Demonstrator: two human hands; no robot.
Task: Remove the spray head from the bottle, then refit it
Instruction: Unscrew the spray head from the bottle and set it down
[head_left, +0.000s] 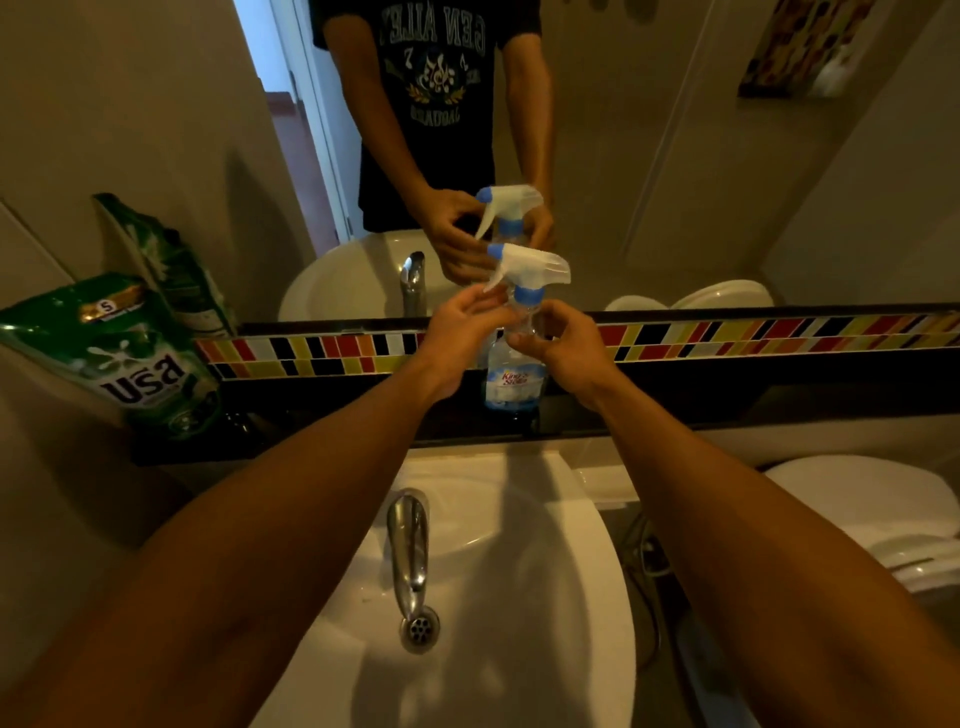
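A clear spray bottle (514, 382) with a blue-and-white label stands upright on the dark ledge (727, 400) behind the basin. Its white spray head (535, 266), with a blue nozzle and blue collar, sits on the neck, nozzle pointing left. My right hand (563, 345) grips the bottle's shoulder just below the collar. My left hand (462, 332) is beside the neck on the left, fingers apart and reaching up to the trigger, holding nothing. The mirror above repeats the bottle and both hands.
A green detergent pouch (124, 358) leans on the ledge at the left. Below my arms are a white basin (519, 597) and a chrome tap (410, 551). A white toilet (872, 514) stands to the right. A coloured tile strip (779, 332) runs behind the ledge.
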